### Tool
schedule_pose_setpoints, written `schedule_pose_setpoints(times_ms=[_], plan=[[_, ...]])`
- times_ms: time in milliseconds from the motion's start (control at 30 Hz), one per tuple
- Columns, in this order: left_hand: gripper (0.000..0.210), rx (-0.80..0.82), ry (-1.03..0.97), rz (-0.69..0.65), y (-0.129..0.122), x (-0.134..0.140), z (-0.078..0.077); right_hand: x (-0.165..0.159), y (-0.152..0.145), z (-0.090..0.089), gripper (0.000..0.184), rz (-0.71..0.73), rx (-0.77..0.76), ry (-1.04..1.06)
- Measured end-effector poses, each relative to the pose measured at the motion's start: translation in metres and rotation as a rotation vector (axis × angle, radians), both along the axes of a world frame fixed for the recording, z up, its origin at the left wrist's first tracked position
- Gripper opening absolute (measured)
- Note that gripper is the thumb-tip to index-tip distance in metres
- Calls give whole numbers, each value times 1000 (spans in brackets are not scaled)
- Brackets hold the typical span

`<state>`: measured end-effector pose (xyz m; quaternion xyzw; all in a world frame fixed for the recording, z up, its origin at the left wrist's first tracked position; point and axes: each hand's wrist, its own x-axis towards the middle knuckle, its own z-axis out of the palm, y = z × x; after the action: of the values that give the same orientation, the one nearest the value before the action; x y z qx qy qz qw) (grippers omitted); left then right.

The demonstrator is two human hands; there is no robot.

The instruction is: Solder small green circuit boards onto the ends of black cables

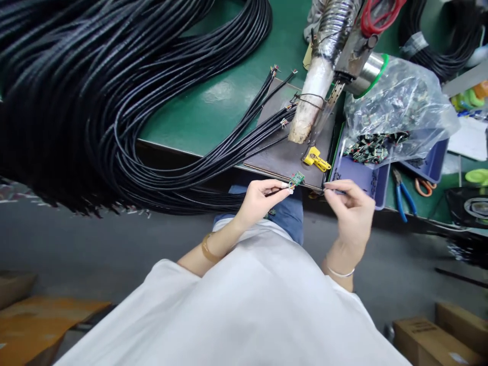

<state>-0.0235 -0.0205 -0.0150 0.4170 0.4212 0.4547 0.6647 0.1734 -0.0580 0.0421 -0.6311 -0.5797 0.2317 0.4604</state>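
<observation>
My left hand pinches a black cable just behind its stripped end, where thin coloured wires meet a small green circuit board. The board points up and to the right, past my fingertips. To the right of it, apart from the board, my right hand is closed in a pinch; whatever is between thumb and finger is too small to make out. A yellow clip lies on the dark work plate just beyond the board. The white-wrapped end of a duct pipe hangs over that plate.
A large bundle of black cables covers the left of the green table. To the right are a purple tray, a plastic bag of circuit boards, blue-handled cutters, orange-handled scissors and a solder spool.
</observation>
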Motion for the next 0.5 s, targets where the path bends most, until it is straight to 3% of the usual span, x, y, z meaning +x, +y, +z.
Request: schedule_pose_setpoints(times_ms=[200, 500], plan=[[22, 163, 94, 17, 9, 5, 10, -31, 0, -15, 10, 9, 14, -14], [18, 276, 238, 60, 3, 11, 4, -33, 4, -24, 19, 26, -31, 40]])
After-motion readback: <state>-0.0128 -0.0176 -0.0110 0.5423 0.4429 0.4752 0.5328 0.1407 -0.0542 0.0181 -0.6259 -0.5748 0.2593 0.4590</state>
